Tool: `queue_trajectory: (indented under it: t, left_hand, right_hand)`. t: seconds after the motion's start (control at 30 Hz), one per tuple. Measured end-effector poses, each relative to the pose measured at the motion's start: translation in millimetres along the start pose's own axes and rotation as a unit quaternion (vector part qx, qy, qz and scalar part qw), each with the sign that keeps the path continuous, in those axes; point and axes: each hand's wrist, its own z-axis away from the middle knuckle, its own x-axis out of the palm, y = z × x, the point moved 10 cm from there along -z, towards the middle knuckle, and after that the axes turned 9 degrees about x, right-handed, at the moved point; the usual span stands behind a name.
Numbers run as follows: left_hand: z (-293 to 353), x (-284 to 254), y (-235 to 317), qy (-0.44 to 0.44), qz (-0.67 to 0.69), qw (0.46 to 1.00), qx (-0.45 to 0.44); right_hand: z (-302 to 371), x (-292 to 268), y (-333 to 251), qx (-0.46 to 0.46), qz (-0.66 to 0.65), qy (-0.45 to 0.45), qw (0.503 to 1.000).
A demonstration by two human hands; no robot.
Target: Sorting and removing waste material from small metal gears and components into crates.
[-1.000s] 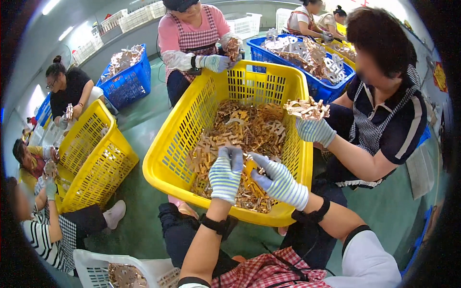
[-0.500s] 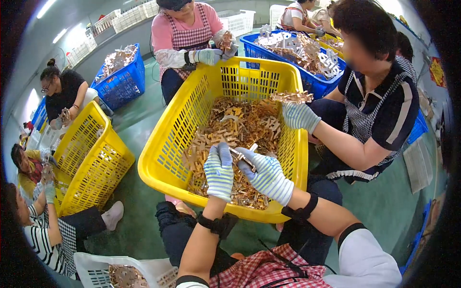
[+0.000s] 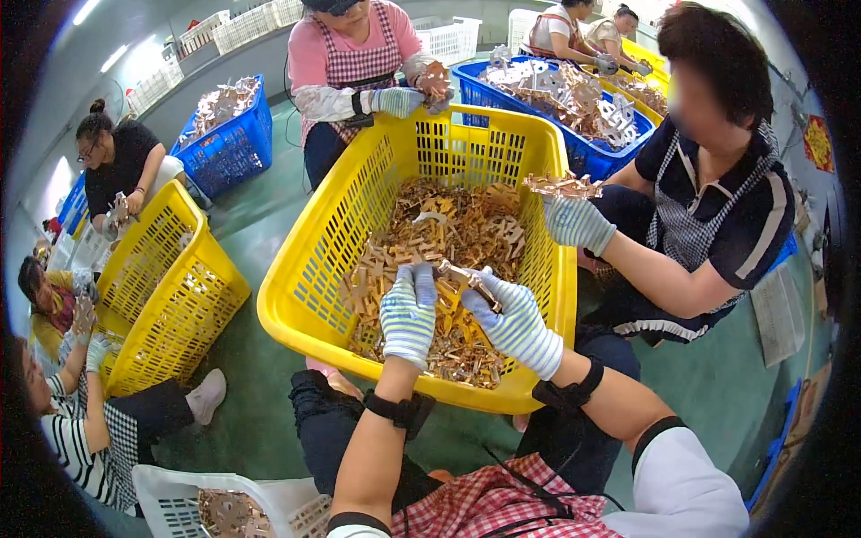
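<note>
Both my hands, in striped knit gloves, are over a yellow basket [image 3: 309, 345] filled with small copper-coloured metal pieces [image 3: 448, 220]. My right hand [image 3: 518, 325] pinches a thin, shiny, copper-coloured metal strip [image 3: 466, 276] between thumb and fingers. The strip slants up and left, its far end close to the fingertips of my left hand [image 3: 409, 314]. Those left fingers are bent and pressed together; what they hold, if anything, is hidden.
A person [image 3: 708, 206] at right holds metal pieces [image 3: 563, 186] over the basket's right rim; another [image 3: 359, 54] works at its far edge. Blue baskets [image 3: 229, 148] stand behind. A second yellow basket [image 3: 175, 296] is at left, a white basket [image 3: 170, 493] at lower left.
My right hand has shifted slightly right with the strip, away from the left hand. The right-hand person's glove and metal pieces have moved a little right and down.
</note>
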Motion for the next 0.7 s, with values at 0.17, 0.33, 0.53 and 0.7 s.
queue_trajectory:
  t: [0.17, 0.33, 0.53, 0.7]
  left_hand:
    - [16, 14, -41, 0.069, 0.324, 0.913, -0.238]
    - [-3, -17, 28, 0.019, -0.028, 0.997, 0.075]
    - [-1, -11, -7, 0.020, -0.012, 1.000, 0.016]
    - [0, -4, -2, -0.043, -0.118, 0.992, 0.021]
  right_hand:
    - [-9, 12, -3, -0.028, 0.082, 0.006, 0.996]
    - [-29, -14, 34, 0.093, -0.158, 0.072, 0.980]
    - [-15, -11, 12, 0.079, -0.151, -0.001, 0.985]
    - [-7, -4, 14, 0.102, -0.144, -0.009, 0.984]
